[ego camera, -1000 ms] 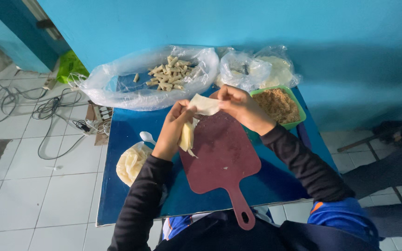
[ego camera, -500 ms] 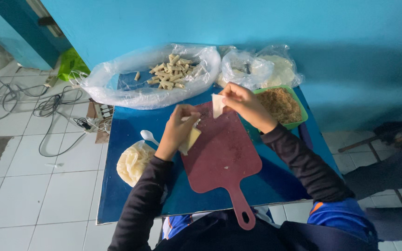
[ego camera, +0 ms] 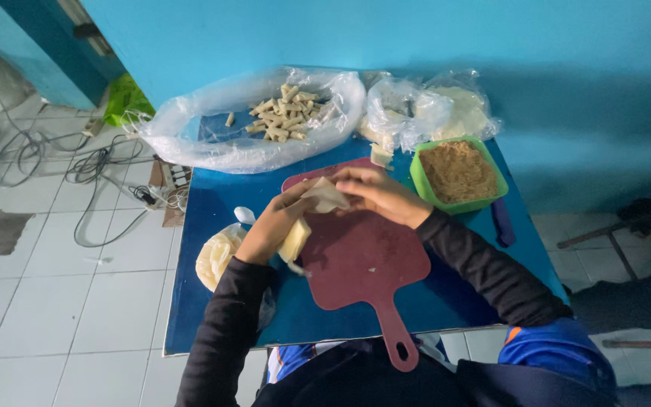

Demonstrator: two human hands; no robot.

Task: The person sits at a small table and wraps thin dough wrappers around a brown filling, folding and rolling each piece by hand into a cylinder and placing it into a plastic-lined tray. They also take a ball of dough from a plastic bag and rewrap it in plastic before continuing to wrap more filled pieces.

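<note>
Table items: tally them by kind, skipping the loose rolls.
Clear plastic bags: 2
Green bowl: 1
Maroon cutting board: 1
Pale wrapper stack: 1
White spoon: 1
Wrapper sheet in both hands: 1
Total: 7

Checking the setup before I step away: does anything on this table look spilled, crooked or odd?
Nothing looks spilled. One oddity: the stack of pale wrappers hangs over the table's left edge, above the floor. Both hands, left hand and right hand, hold a wrapper over the cutting board.
</note>
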